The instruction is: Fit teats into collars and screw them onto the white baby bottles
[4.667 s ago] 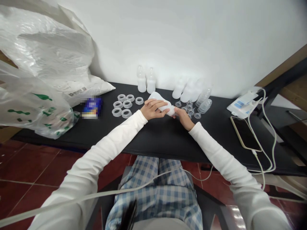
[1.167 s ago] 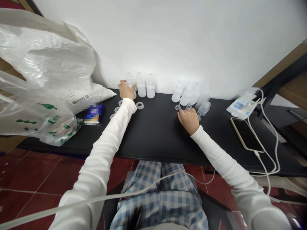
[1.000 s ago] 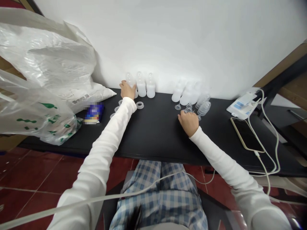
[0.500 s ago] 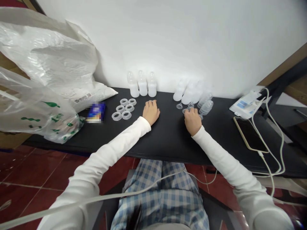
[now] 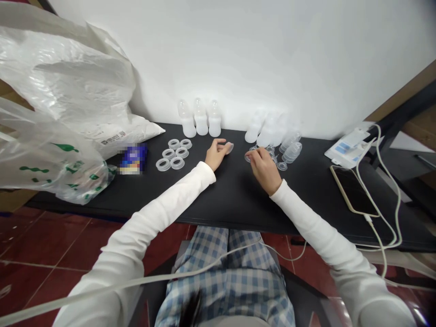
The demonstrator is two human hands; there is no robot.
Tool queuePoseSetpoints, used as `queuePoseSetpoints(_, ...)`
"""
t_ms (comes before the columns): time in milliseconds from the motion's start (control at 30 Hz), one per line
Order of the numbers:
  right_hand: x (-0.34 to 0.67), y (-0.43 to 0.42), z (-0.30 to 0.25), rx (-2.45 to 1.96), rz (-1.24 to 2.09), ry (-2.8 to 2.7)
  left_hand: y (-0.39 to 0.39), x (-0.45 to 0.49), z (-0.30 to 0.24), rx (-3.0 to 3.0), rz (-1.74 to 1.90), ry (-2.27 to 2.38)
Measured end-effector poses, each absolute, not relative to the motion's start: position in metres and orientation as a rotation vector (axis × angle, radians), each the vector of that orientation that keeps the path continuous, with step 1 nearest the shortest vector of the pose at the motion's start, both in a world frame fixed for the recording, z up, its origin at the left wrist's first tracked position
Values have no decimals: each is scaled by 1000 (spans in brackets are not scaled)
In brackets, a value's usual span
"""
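My left hand point(image 5: 215, 156) is raised a little above the black table, thumb and fingers curled round a translucent screw ring point(image 5: 230, 148) seen nearly edge-on. To the right, my right hand point(image 5: 266, 170) pinches a clear bottle nipple point(image 5: 248, 157) at its fingertips. Several more nipples point(image 5: 282, 166) lie beside and behind that hand, partly hidden by it. Several loose screw rings point(image 5: 177, 162) lie in two rows left of my left hand. Three capped baby bottles point(image 5: 200, 122) stand behind it. White bottle bodies point(image 5: 252, 131) and clear domed caps point(image 5: 292, 153) are grouped behind my right hand.
White plastic bags point(image 5: 68, 91) and a blue packet point(image 5: 134, 158) occupy the left side. A phone point(image 5: 352, 188) with a charging cable point(image 5: 378, 236) and a white-and-blue card point(image 5: 347, 147) lie on the right. A white wall point(image 5: 238, 54) backs the black table point(image 5: 235, 200).
My left hand has lifted and turned, bringing the screw ring into sight. My right hand has moved left from among the nipples with one at its fingertips.
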State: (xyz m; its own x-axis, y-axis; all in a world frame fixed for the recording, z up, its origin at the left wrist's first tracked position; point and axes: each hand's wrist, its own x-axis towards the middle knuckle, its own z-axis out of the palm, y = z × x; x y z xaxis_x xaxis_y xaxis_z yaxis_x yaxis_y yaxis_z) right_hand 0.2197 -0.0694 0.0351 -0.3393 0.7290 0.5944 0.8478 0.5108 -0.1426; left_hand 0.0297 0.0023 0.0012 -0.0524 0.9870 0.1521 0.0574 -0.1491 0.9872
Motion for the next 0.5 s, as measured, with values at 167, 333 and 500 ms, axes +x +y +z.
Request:
queuePoseSetpoints(167, 209, -71, 26, -953, -61, -1984, -13, 42, 15, 880, 1257, 882)
queuePoseSetpoints(333, 211, -61, 18, -957, 193, -1805, -23, 47, 21, 860, 1156, 839)
queuePoseSetpoints(500, 213, -51, 14, -1019, 329, -1692, -27, 48, 20, 936, 1112, 755)
